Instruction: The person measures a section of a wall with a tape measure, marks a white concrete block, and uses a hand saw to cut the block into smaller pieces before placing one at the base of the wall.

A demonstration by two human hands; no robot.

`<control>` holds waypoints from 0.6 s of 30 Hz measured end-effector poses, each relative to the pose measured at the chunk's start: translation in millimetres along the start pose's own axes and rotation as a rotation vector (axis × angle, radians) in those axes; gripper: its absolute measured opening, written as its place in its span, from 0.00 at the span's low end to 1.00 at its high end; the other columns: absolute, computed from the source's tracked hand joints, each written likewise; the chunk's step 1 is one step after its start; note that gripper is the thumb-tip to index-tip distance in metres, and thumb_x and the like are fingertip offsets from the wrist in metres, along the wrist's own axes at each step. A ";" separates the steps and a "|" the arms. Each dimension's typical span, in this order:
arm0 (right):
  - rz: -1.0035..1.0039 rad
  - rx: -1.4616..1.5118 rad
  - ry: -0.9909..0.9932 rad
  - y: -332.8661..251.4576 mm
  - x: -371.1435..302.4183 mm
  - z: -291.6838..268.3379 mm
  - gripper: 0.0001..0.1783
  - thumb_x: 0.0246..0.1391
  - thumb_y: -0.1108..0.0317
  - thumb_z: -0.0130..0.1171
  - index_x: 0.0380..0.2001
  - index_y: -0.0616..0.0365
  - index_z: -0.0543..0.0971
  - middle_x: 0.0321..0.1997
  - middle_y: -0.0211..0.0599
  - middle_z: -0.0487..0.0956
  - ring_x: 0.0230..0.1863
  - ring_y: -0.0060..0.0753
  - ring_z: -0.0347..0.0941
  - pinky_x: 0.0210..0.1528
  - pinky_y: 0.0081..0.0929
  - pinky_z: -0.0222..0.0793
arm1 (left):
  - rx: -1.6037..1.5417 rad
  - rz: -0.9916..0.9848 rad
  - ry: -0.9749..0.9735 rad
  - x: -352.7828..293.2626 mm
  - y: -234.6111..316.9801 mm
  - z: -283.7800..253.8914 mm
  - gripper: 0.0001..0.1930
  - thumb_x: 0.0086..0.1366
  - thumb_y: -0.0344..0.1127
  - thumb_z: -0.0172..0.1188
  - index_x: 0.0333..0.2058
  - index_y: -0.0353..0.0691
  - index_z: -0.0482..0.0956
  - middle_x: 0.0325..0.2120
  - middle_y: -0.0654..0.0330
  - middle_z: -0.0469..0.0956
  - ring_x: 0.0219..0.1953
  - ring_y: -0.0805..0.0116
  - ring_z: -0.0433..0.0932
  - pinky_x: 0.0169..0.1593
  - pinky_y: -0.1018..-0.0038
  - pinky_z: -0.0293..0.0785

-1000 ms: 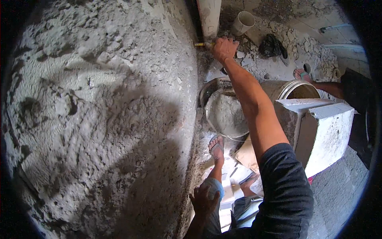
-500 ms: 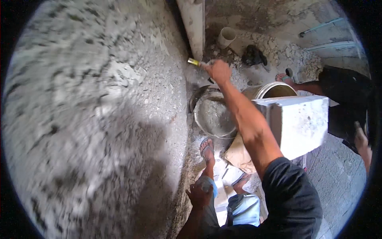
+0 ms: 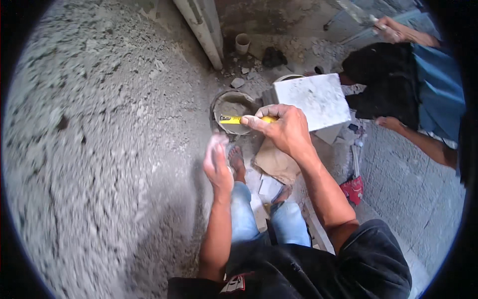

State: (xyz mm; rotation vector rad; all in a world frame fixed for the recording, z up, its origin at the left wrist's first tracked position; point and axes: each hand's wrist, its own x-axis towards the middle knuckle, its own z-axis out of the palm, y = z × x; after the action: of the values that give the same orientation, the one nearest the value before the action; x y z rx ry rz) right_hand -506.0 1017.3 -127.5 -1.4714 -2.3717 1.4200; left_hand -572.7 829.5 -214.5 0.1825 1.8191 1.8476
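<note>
Right hand (image 3: 290, 128): thumb and fingers pinch a yellow tape measure (image 3: 230, 120). Its marked end sticks out to the left of the thumb; a short yellow part also shows under the fingers. From this view the tape crosses over the opening of a round bucket (image 3: 214, 107), which sits beyond the grip; gap between them not readable.

Left hand (image 3: 217, 167): raised to the left of the grip and nearer the body, fingertips pale and pointing toward the bucket. Fingers blurred; cannot tell whether they are spread or pressed together.

Around the grip: white block (image 3: 313, 99) just beyond it and to the right; brown paper bag (image 3: 276, 162) below it, toward the feet; rough grey wall (image 3: 99, 144) well to its left; small white pail (image 3: 242, 45) farther out past the bucket. Far right of the grip, a co-worker's hand (image 3: 391, 29) holds a flat tool (image 3: 354, 12).
</note>
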 end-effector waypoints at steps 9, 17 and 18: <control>-0.128 -0.062 0.043 -33.7 -158.0 -127.0 0.30 0.41 0.39 0.71 0.30 0.59 0.87 0.19 0.47 0.80 0.25 0.45 0.80 0.34 0.38 0.73 | -0.218 -0.004 -0.220 -103.3 162.9 68.0 0.23 0.71 0.47 0.53 0.45 0.27 0.76 0.39 0.52 0.78 0.43 0.64 0.78 0.52 0.67 0.73; -0.187 -0.132 0.137 -20.8 -249.6 -177.0 0.30 0.41 0.38 0.71 0.28 0.59 0.87 0.19 0.46 0.80 0.22 0.44 0.80 0.33 0.37 0.75 | -0.316 -0.035 -0.248 -191.6 190.6 85.2 0.22 0.70 0.48 0.55 0.42 0.29 0.77 0.36 0.52 0.80 0.38 0.62 0.81 0.49 0.65 0.77; -0.200 -0.151 0.149 -19.8 -258.0 -180.2 0.30 0.41 0.38 0.71 0.28 0.59 0.87 0.19 0.46 0.81 0.22 0.44 0.80 0.33 0.36 0.75 | -0.314 -0.033 -0.255 -199.5 192.9 86.1 0.22 0.70 0.48 0.55 0.42 0.29 0.77 0.36 0.52 0.80 0.38 0.62 0.81 0.49 0.65 0.77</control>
State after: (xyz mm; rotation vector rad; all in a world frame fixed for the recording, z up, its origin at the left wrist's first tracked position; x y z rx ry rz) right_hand -297.8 952.5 100.3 -1.2740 -2.4952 1.0710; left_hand -417.7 824.7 31.2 0.2576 1.3367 1.9579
